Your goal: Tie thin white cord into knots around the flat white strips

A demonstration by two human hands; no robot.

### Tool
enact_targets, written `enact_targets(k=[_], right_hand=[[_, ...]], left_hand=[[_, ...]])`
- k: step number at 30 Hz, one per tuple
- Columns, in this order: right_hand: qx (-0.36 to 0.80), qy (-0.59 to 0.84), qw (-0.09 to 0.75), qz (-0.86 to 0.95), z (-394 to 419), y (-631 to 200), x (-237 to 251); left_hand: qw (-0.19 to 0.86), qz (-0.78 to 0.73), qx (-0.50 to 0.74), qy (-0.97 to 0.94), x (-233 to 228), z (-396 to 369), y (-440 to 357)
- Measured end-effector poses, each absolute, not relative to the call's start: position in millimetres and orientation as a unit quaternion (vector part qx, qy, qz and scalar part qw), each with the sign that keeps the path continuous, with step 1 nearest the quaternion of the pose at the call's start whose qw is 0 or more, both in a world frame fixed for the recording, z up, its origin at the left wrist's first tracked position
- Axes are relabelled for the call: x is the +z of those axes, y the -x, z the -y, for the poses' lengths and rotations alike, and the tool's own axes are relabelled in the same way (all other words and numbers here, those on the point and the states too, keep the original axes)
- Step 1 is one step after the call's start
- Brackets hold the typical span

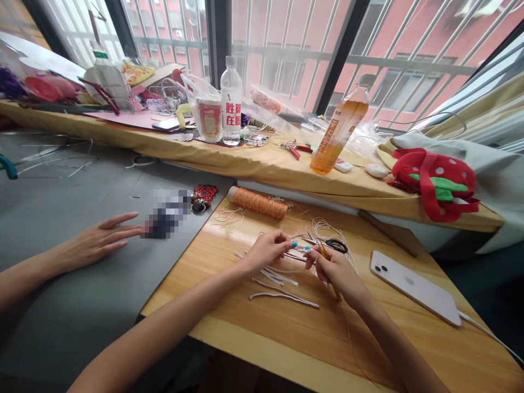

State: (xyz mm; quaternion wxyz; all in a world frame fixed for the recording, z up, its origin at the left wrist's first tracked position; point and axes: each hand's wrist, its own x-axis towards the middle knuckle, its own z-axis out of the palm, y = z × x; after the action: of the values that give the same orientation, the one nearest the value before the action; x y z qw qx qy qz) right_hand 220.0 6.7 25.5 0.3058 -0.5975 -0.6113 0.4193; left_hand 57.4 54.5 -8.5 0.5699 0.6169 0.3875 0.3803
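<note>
Over the wooden table my left hand [270,250] is closed in a pinch, its blue-nailed fingertips on a thin white cord [301,248]. My right hand [334,270] faces it, a short way to the right, with fingers closed round a bundle of orange thread [336,292]. One strand trails from it toward the table's front edge. The cord's ends are partly hidden by my fingers. Several cut lengths of white cord [284,295] lie below my hands. Black-handled scissors [336,245] rest just behind my right hand, beside a loose coil of white cord [323,226].
A spool of orange thread [260,203] lies at the table's back. To the right is a phone [415,286] with a cable. Another person's hand [102,237] rests on the grey table [102,305]. Bottles [232,103] and a red bag [434,177] occupy the window ledge.
</note>
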Motion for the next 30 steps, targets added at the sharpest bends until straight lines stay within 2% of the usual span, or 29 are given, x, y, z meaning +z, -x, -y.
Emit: enact_targets(k=[16, 30], right_hand=[[0.405, 0.599, 0.336, 0.604, -11.7, -231.5, 22.8], [0.304, 0.658, 0.308, 0.616, -14.5, -240.1, 25.4]], left_hand=[[0.605, -0.357, 0.410, -0.582, 0.6, -56.0, -54.1], [0.561, -0.399, 0.466, -0.556, -3.5, -63.5, -46.4]])
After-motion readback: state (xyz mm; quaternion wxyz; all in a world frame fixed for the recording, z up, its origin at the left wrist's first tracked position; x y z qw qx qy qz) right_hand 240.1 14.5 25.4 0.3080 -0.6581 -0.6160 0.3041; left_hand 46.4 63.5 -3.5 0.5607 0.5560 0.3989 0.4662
